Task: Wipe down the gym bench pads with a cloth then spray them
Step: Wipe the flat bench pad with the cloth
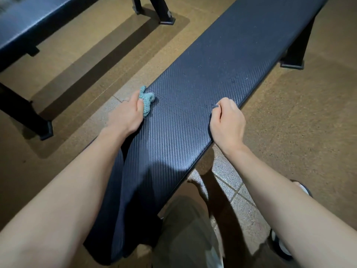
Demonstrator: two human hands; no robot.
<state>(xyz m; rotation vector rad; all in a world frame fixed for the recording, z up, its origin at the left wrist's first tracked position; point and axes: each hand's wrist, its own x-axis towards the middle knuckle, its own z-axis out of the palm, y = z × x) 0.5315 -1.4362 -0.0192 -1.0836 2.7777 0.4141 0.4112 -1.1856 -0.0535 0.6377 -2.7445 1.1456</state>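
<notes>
Head view: your left hand [126, 115] grips a bunched teal cloth [147, 99], fingers curled round it, at the left edge of the dark bench pad [202, 89]. Your right hand [227, 120] rests at the pad's right edge, fingers curled; whether it holds anything cannot be told. A second bench [29, 22] stands upper left.

Left hand [126, 115] gripping, right hand [226, 122] curled.
</notes>
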